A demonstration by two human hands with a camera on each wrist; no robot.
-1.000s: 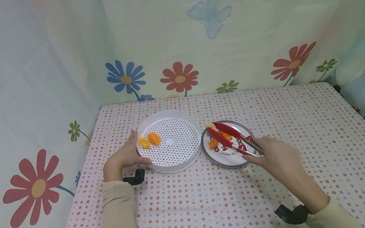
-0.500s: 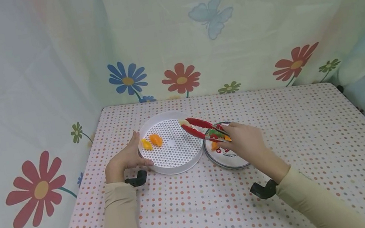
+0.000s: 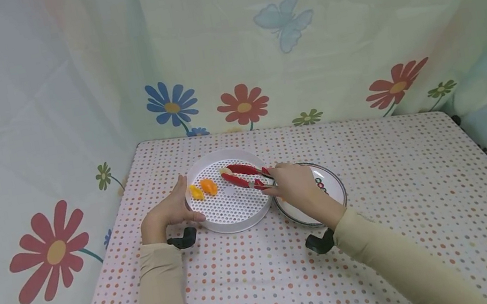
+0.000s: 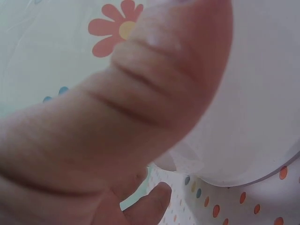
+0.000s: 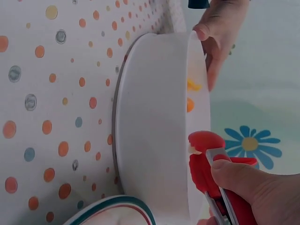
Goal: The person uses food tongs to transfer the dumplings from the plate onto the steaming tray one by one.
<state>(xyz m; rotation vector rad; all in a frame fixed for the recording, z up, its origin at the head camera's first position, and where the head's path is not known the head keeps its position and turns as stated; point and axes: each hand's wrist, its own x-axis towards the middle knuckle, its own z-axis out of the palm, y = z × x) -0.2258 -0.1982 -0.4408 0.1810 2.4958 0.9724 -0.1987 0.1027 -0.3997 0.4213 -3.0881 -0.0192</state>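
Note:
My right hand (image 3: 297,186) grips a pair of red-tipped tongs (image 3: 244,169) over the white round tray (image 3: 255,220) with a perforated bottom. Pinched at the tongs' tips is a small pale piece (image 3: 224,171), its kind too small to tell. My left hand (image 3: 166,210) rests spread against the tray's left outer wall, thumb towards the front. Inside the tray, at its left, lie a yellow piece (image 3: 196,192) and an orange piece (image 3: 209,187), both like small peppers. In the left wrist view, a large blurred finger (image 4: 154,79) covers much of the tray's wall.
A white plate (image 3: 335,187) with a dark rim stands right of the tray, close to it; my right hand and forearm hide much of it. Both stand on a dotted tablecloth (image 3: 247,282). A flowered curtain (image 3: 326,39) hangs behind the table.
My right hand has carried the tongs with the pale piece leftwards from above the plate to over the tray. My left hand has stayed at the tray's wall.

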